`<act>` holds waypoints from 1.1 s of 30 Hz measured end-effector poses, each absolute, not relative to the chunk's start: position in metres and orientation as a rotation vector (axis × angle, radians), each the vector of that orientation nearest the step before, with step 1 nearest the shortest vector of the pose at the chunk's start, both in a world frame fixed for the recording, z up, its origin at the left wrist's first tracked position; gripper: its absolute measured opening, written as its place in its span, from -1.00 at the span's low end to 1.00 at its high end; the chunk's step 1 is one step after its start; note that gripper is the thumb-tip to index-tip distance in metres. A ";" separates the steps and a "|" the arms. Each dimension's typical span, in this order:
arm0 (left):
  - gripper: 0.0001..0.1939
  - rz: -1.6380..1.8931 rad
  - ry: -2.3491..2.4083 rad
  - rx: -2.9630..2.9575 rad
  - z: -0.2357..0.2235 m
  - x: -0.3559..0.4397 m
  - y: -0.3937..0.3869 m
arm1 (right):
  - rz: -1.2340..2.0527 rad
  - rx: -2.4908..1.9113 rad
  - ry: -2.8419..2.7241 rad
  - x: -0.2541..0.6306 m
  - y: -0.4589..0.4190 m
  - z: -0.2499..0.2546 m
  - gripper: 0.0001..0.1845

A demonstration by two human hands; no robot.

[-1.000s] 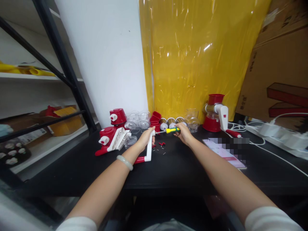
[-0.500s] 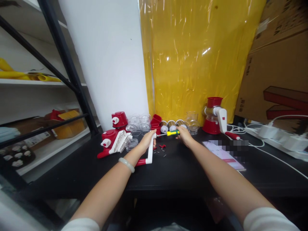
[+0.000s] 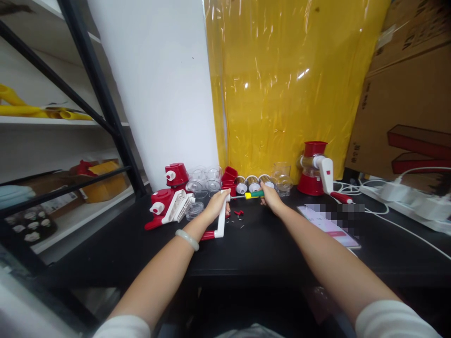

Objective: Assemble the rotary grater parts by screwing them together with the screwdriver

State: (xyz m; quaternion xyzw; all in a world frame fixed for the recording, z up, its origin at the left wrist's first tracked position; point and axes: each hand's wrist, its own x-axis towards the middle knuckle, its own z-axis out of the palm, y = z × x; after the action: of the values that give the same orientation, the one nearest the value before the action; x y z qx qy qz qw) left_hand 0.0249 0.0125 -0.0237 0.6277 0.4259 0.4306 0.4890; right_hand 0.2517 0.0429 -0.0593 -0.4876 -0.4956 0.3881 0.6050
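My left hand [image 3: 217,205] is closed around the upper end of a white crank handle [image 3: 221,220] with a red grip, which hangs down beside the wrist. In my right hand [image 3: 270,197] is a green and yellow screwdriver [image 3: 254,194], held level with its shaft pointing left. The shaft's tip reaches the crank's top end by my left fingers; the exact contact is too small to make out. Below the hands, small red parts [image 3: 238,213] and several tiny screws [image 3: 232,221] lie on the black table [image 3: 246,253].
Red grater bodies [image 3: 162,202], clear plastic cups [image 3: 213,176] and metal drum graters [image 3: 252,183] line the back. An assembled red and white rotary grater [image 3: 313,169] stands right, near a phone or tablet [image 3: 327,227] and a power strip [image 3: 405,206] with cables. Shelving [image 3: 102,94] rises at left.
The screwdriver's handle has turned, showing more green on top now. Both hands stay nearly in place; the whole view has shifted slightly.
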 end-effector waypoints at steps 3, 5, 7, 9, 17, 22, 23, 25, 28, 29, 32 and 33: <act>-0.53 1.030 1.047 1.547 -0.024 0.024 0.015 | 0.880 -1.141 -1.159 0.250 0.042 -0.059 -0.67; -0.52 1.018 1.061 1.558 -0.025 0.023 0.017 | 0.926 -1.113 -1.116 0.248 0.042 -0.058 -0.75; -0.52 1.010 1.073 1.574 -0.026 0.022 0.019 | 0.980 -1.078 -1.060 0.247 0.042 -0.057 -0.83; -0.51 1.006 1.082 1.593 -0.027 0.022 0.020 | 1.017 -1.048 -1.018 0.246 0.042 -0.057 -0.87; -0.54 1.018 1.081 1.652 -0.027 0.020 0.019 | 0.966 -1.050 -1.067 0.249 0.045 -0.060 -0.69; -0.52 1.015 1.091 1.662 -0.028 0.020 0.019 | 0.767 -1.161 -1.243 0.251 0.043 -0.061 -0.60; -0.51 1.016 1.093 1.663 -0.028 0.020 0.020 | 0.763 -1.151 -1.236 0.251 0.043 -0.061 -0.62; -0.51 1.019 1.098 1.655 -0.027 0.020 0.020 | 0.790 -1.110 -1.189 0.250 0.045 -0.061 -0.66; -0.50 1.017 1.108 1.630 -0.027 0.020 0.019 | 0.899 -1.060 -1.070 0.247 0.047 -0.060 -0.73; -0.50 1.016 1.109 1.624 -0.027 0.020 0.019 | 0.950 -1.040 -1.026 0.246 0.047 -0.060 -0.75; -0.48 1.019 1.104 1.619 -0.027 0.021 0.018 | 1.085 -0.941 -0.932 0.244 0.046 -0.058 -0.77; -0.48 1.019 1.102 1.618 -0.027 0.021 0.018 | 1.107 -0.910 -0.918 0.244 0.046 -0.057 -0.77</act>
State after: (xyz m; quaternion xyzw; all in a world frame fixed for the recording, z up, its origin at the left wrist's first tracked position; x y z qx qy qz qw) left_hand 0.0209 0.0177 -0.0266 0.6545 0.4457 0.4122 0.4506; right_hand 0.2441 0.0459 -0.0573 -0.4020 -0.4056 0.4891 0.6593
